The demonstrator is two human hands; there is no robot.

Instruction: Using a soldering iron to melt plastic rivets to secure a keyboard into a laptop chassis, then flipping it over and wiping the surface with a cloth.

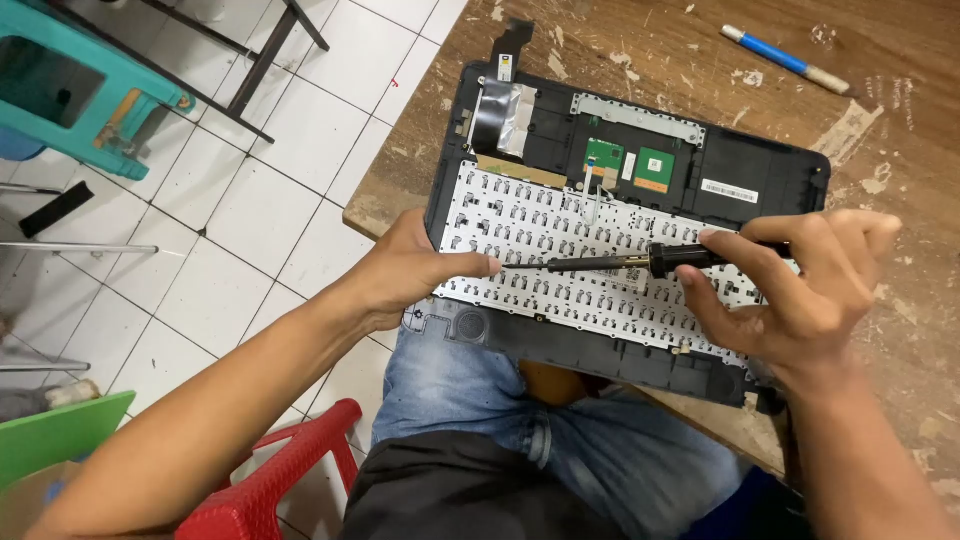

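A black laptop top case (770, 170) lies upside down on a worn wooden table, its near edge hanging over my lap. The white metal keyboard backplate (560, 225) fills its middle, with a small green circuit board (655, 170) behind it. My left hand (410, 270) rests on the case's left edge, thumb stretched across the backplate. My right hand (800, 285) grips the dark handle of a soldering iron (610, 263), held level and pointing left. Its thin tip touches the backplate just beside my left thumb.
A blue and white pen (785, 60) lies at the table's far side. The table corner (365, 205) ends left of the case over white floor tiles. A teal stool (75, 90), a red plastic chair (285, 470) and a green object (55, 435) stand on the left.
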